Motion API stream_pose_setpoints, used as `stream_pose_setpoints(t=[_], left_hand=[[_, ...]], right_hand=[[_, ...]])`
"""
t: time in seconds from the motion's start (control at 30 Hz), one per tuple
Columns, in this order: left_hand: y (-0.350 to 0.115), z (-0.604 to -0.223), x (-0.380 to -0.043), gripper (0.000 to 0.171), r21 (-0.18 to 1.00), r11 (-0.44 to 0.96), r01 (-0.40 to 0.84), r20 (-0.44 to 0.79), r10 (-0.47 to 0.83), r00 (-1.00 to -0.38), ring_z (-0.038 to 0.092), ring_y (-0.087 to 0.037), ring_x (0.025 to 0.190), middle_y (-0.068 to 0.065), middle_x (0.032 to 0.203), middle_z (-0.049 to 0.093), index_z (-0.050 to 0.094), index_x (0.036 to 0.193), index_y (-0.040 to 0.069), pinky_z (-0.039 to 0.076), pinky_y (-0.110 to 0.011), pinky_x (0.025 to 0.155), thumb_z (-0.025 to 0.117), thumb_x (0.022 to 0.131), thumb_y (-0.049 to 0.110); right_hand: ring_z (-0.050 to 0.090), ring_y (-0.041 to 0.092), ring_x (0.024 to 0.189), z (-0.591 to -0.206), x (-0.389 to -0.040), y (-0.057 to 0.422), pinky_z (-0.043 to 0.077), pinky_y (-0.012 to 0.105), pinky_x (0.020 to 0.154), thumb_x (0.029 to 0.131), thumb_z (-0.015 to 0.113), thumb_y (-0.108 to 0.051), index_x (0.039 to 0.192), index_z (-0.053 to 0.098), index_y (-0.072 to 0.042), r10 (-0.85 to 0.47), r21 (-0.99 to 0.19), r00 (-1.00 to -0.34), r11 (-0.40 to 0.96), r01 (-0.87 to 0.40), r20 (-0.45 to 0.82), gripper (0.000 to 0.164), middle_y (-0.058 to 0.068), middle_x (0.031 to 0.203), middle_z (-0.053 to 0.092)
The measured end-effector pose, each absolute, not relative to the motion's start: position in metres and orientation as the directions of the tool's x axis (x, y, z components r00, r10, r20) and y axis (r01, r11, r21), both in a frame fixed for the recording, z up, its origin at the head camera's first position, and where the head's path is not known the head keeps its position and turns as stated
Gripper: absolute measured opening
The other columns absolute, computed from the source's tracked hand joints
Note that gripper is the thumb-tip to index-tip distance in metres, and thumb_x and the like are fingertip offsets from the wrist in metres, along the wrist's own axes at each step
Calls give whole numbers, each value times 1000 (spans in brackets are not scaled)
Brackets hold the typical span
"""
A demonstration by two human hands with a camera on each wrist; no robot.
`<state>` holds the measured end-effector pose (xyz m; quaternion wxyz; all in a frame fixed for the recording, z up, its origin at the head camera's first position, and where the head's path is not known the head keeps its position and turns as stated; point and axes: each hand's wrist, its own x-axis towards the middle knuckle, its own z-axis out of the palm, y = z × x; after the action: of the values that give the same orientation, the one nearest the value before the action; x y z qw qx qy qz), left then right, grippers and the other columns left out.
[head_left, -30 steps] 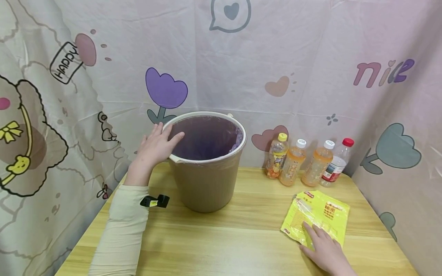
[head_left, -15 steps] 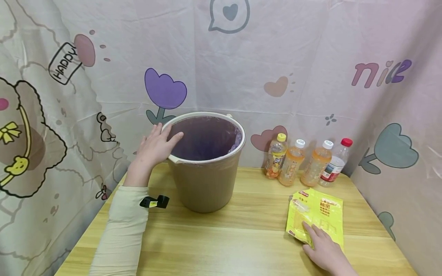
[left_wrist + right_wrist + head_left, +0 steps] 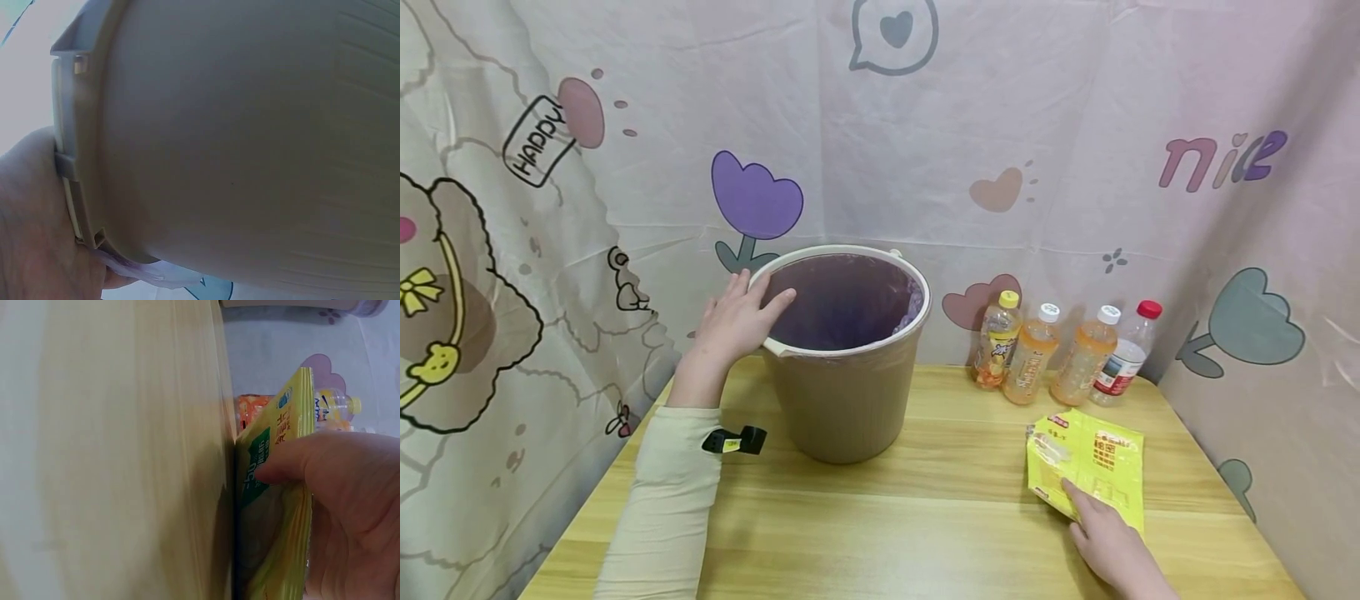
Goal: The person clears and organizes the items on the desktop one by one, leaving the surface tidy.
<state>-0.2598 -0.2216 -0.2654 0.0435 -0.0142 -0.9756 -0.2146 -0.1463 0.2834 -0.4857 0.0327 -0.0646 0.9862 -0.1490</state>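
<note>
A tall brown bin [image 3: 846,408] with a cream rim and a thin plastic liner stands left of centre on the wooden table. My left hand [image 3: 732,321] rests on its left rim, the fingers extended and the thumb stretched over the opening. In the left wrist view the palm lies against the bin's rim [image 3: 87,144]. At the right front, my right hand [image 3: 1112,542] pinches the near edge of a flat yellow food packet [image 3: 1093,454]. The right wrist view shows the thumb on the underside of the packet [image 3: 275,456], which is tilted up off the table; the fingers are mostly hidden behind it.
Beyond the packet stand several plastic bottles: one with a yellow cap [image 3: 997,342], two orange ones [image 3: 1032,358] with white caps, and one with a red cap [image 3: 1126,358]. A printed cloth [image 3: 895,167] hangs behind the wooden table [image 3: 880,542].
The right hand has gone from lying on the packet to pinching its near edge, with the thumb now underneath. The packet has turned slightly. The left hand stays on the bin.
</note>
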Motion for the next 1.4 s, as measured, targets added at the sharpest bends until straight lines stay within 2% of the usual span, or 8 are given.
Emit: stream_pose_setpoints(t=[0.37,0.6,0.77,0.9,1.1,1.4], left_hand=[[-222,-266,-259,89,420,907,44,90,7,-996,-7,-40,151,-21,163,-4,12,158,12,-1,-68,117,18,94,73],[-222,-267,-260,89,423,905,47,92,9,-996,-5,-41,151,-21,164,-4,12,158,12,-1,-68,117,18,94,73],[-222,-266,-259,88,426,903,47,95,7,-995,-5,-41,151,-21,164,-4,12,158,12,-1,-68,117,18,94,73],[-222,-266,-259,88,426,904,48,96,8,-995,-5,-41,151,-21,164,-4,12,158,12,-1,-68,117,19,94,73],[-222,-266,-259,88,426,904,48,97,7,-995,-6,-41,151,-22,163,-3,12,158,12,-1,-67,117,19,95,73],[-222,-267,-260,88,428,902,50,103,6,-995,-5,-42,151,-21,164,-3,12,158,12,-1,-68,117,19,94,73]], right_hand=[[63,44,109,-480,-144,283,52,60,84,86,56,5,138,51,-3,-100,-238,-995,967,-93,-20,53,26,121,65],[64,46,104,-471,-140,286,53,61,80,85,55,7,135,54,-4,-84,-219,-994,971,-99,76,51,27,119,65],[66,45,98,-466,-137,289,54,60,73,82,57,9,132,57,-5,-95,-205,-980,970,-130,173,52,26,115,67],[67,45,93,-461,-135,292,54,58,65,80,59,10,132,57,-7,-103,-194,-975,971,-142,199,55,25,114,68],[66,45,92,-454,-132,295,53,58,62,75,65,8,134,55,-9,-116,-175,-966,972,-159,232,62,24,116,67],[67,42,86,-446,-128,298,49,45,50,71,63,11,132,56,-9,-129,-151,-948,972,-179,292,65,23,114,68]])
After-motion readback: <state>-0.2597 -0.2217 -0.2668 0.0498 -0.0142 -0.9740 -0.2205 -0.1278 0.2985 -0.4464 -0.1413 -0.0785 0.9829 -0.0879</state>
